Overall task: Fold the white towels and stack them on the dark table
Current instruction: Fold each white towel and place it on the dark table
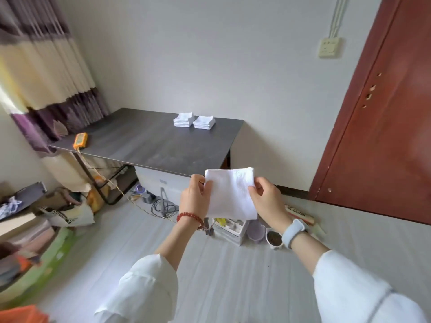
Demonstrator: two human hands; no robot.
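Note:
A small white towel [232, 192], folded flat, hangs in the air in front of me, below the near edge of the dark table [144, 141]. My left hand [195, 197] pinches its left edge and my right hand [268, 199] pinches its right edge. Two stacks of folded white towels sit side by side at the far side of the table: the left stack [183, 119] and the right stack [204, 122].
An orange device [80, 141] lies at the table's left edge with a cord running down. Bags, cables, a white box [229, 229] and pots clutter the floor under and before the table. A brown door [382, 127] stands at the right, curtains at the left.

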